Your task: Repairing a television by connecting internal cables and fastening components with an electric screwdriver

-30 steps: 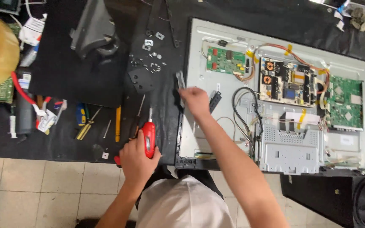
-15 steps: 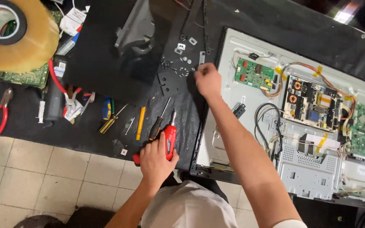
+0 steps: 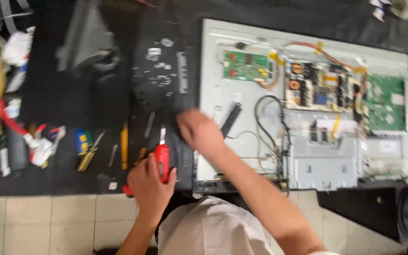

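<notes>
**Mia:** What is the left hand (image 3: 149,184) holding?

**Sam:** A red screwdriver (image 3: 161,163). The grip is wrapped tight around the fat red handle. The thin metal tip points up and away from the person, over the black mat (image 3: 62,104).

**Mia:** And the right hand (image 3: 199,130)?

**Sam:** It is blurry. It hangs at the left edge of the open TV back (image 3: 213,94), just beside a black strip (image 3: 231,119) lying on the grey metal. I cannot tell if its grip is curled or flat, or if it holds anything.

**Mia:** Would the screwdriver be hard to hold?

**Sam:** I think not. It looks light and stiff. The handle is thick, so that is the best place to take it. The tip is thin and could poke you.

**Mia:** What about the TV?

**Sam:** It looks big, flat and easy to break. Inside are a small green board (image 3: 246,66), a middle board (image 3: 315,85) with many parts, another green board (image 3: 386,101), and thin wires (image 3: 265,113). I would only touch the metal edge.

**Mia:** What else is near?

**Sam:** A yellow tool (image 3: 124,146) and other small tools left of the screwdriver, and tiny loose parts (image 3: 159,71) higher up on the mat. Pale floor tiles (image 3: 48,222) are below.
</notes>
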